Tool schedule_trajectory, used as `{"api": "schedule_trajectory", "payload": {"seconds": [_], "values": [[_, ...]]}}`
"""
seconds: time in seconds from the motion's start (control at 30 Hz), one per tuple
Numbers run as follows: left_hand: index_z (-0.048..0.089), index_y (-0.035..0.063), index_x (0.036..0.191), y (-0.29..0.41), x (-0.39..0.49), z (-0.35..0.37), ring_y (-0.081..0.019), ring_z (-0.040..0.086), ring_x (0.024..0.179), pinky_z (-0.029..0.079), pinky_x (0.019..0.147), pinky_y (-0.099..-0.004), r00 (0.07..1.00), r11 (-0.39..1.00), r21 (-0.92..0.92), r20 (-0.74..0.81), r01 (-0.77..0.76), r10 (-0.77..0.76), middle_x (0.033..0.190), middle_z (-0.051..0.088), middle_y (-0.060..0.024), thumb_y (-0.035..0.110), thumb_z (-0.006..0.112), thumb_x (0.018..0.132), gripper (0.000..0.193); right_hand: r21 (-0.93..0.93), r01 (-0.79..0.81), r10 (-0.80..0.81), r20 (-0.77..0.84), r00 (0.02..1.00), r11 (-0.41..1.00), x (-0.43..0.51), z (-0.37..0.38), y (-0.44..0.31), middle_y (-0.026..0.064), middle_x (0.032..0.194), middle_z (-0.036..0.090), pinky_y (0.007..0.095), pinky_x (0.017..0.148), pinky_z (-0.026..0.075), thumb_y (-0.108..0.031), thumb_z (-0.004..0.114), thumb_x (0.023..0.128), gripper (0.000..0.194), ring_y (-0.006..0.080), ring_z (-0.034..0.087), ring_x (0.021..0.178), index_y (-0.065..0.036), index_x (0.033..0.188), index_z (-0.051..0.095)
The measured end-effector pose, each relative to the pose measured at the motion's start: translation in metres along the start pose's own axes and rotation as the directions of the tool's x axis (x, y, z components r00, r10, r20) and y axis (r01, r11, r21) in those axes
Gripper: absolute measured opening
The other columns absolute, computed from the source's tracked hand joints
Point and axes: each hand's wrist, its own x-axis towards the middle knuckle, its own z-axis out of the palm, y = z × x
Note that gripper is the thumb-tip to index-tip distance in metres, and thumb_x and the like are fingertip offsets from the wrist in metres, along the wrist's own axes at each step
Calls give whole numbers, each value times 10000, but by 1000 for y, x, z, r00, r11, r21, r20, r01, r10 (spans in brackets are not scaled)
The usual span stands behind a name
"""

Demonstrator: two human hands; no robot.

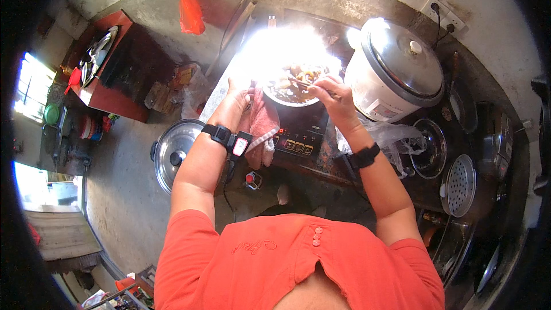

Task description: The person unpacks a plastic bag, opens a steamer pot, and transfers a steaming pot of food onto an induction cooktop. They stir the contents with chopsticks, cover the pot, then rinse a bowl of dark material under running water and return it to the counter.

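Note:
My right hand grips a pair of chopsticks, their tips down among pieces of food in a white-rimmed pan. Strong glare washes out the far side of the pan. At the pan's left, my left hand has its fingers curled at a pink towel, which hangs over the front of an induction cooker. Glare hides part of these fingers and whatever they touch beyond the cloth. The cooker's panel shows lit red marks.
A large rice cooker stands right of the pan. A clear plastic bag, a glass lid and a perforated steamer plate lie nearer on the right. A lidded metal pot sits low at left; a bottle stands below the counter.

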Motion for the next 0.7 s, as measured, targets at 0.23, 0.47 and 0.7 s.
{"api": "schedule_trajectory", "payload": {"seconds": [0.23,0.47,0.7], "values": [[603,-42,1018,11,-12,-7,-205,650,758,538,657,-323,999,998,64,15,30,-31,903,664,-124,9,534,855,184,-23,-17,11,-222,975,1000,3,-32,6,67,734,548,295,635,421,-94,692,866,137,173,516,674,24,813,648],[602,-47,992,12,-8,-5,-209,644,738,532,638,-324,998,994,102,24,47,-49,883,659,-127,-3,530,833,179,246,-316,381,-297,875,916,15,0,53,38,810,669,246,642,458,-138,712,882,185,94,573,698,39,935,705],[600,-52,965,12,-8,-5,-213,638,719,525,619,-325,998,992,114,31,57,-61,863,653,-131,-15,526,811,175,440,-392,471,-82,879,808,16,8,24,40,847,677,230,723,506,-167,705,895,242,127,638,785,52,996,698]]}}
